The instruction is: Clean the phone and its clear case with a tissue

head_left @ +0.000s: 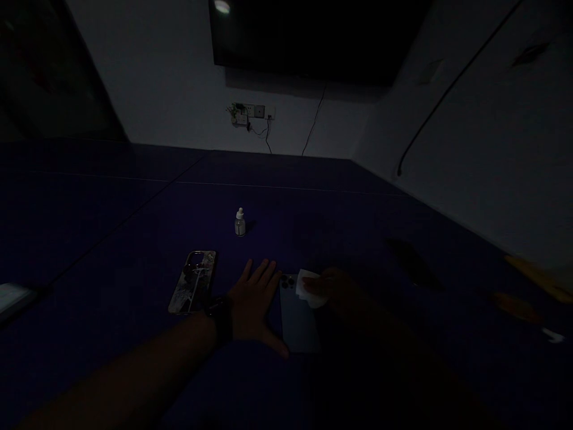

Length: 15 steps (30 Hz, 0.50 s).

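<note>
A blue-grey phone (299,325) lies back up on the dark blue surface, its camera lenses at the upper left. Along its left edge my left hand (255,304) rests flat with fingers spread, thumb at the phone's lower left corner. My right hand (333,289) pinches a white wipe or tissue (307,280) against the upper right of the phone's back. Deep shadow hides most of the right fingers. Left of my left wrist lies a patterned phone case (196,280). Farther back a small dropper bottle (240,224) with a white cap stands upright.
At the far left edge is a pale box-like object (15,297). A dark flat object (412,263) lies to the right, with a yellow item (539,278) beyond it. Wall sockets with cables (257,112) and a large dark screen (308,39) are at the back.
</note>
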Available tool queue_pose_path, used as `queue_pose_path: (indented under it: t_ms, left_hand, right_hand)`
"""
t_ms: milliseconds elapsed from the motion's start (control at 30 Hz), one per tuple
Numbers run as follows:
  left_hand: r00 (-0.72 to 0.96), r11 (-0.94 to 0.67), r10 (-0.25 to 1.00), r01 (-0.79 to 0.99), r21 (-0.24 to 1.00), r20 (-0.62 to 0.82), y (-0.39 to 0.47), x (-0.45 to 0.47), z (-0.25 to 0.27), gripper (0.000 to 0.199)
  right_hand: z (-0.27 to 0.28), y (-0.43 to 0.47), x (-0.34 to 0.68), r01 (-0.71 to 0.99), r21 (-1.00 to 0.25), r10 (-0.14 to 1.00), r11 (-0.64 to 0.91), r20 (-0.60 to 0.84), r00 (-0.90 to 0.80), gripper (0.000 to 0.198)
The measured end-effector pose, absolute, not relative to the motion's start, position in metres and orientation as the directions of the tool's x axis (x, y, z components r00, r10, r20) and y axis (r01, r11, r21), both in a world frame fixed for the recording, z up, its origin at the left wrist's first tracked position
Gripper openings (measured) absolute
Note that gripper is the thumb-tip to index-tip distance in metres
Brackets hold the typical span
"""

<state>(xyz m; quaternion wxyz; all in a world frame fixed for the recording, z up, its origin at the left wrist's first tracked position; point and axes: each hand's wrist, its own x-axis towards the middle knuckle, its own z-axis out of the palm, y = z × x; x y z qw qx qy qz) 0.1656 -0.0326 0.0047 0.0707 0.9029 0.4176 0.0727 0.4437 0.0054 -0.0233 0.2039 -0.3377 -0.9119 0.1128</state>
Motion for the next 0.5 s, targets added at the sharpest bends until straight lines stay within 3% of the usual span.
queue_pose_path:
  t_ms: [333, 500]
  left_hand:
    - [0.662, -0.667, 0.744, 0.726, 0.169, 0.096, -0.032, 0.164, 0.002, 0.132]
    - [0.641, -0.650, 0.759, 0.744, 0.156, 0.108, -0.033, 0.165, 0.003, 0.132]
  right_hand:
    - [-0.015, 0.001, 0.453, 0.412, -0.278, 0.493, 0.868, 0.377, -0.784, 0.035]
    - [-0.007, -0.005, 0.441, 0.374, -0.192, 0.419, 0.907, 0.326, -0.847, 0.040]
